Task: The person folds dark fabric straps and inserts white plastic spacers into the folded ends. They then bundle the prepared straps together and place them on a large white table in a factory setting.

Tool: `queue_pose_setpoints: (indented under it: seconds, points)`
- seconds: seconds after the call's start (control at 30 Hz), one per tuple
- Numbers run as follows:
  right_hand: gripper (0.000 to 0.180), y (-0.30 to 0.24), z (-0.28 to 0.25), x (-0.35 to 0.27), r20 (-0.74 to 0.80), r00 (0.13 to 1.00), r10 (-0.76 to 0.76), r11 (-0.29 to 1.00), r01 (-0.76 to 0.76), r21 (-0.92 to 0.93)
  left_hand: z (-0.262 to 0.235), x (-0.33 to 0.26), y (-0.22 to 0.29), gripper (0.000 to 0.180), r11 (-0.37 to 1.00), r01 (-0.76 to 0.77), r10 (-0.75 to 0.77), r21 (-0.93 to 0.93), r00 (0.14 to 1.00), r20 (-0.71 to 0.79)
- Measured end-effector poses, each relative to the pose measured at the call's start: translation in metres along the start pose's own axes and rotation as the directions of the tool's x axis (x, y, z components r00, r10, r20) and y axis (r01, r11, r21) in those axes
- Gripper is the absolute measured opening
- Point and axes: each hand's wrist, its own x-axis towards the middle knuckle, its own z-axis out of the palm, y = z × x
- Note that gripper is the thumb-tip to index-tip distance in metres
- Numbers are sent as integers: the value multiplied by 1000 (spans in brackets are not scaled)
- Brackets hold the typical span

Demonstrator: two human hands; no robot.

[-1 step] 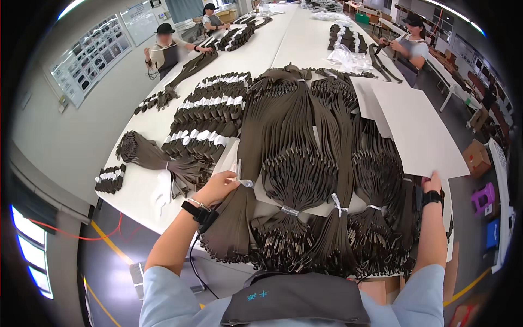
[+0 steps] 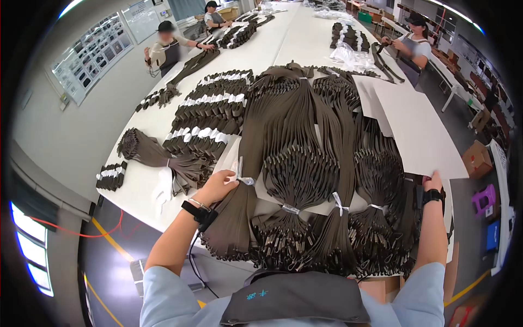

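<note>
Large bundles of dark olive-brown straps [image 2: 289, 169] lie on the white table in front of me, gathered with clear ties, many small metal-tipped ends toward me. My left hand [image 2: 219, 186] is closed at the leftmost strap bundle [image 2: 251, 141], pinching a clear plastic tie [image 2: 246, 181] around it. At the right, my right hand [image 2: 433, 182] grips the near edge of a large white sheet [image 2: 422, 128], its fingers partly hidden. This sheet partly overlaps another white sheet [image 2: 371, 101] and hangs over the rightmost straps [image 2: 376, 169].
Left on the table [image 2: 143, 204] are rows of banded dark strap bundles [image 2: 204, 117], a loose tied bundle [image 2: 144, 150] and a small stack [image 2: 111, 176]. Clear plastic bags [image 2: 351, 55] lie farther back. Two people work at the far left, one person [image 2: 412, 49] at the far right.
</note>
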Motion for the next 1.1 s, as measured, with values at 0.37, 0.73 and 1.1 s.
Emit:
queue_pose_setpoints:
  seconds: [0.37,0.73,1.1]
  points:
    - [38,-28,54,-105,173,813,555,831,-549,-86,39,-59,1,87,893,61,-8,446,993,-121]
    - [27,-29,129,-337,605,391,694,707,-211,-675,57,-49,3,95,842,91,-19,532,990,-139]
    - [52,95,139,-467,537,325,779,399,403,-824,12,-50,-31,68,914,-312,300,260,950,88]
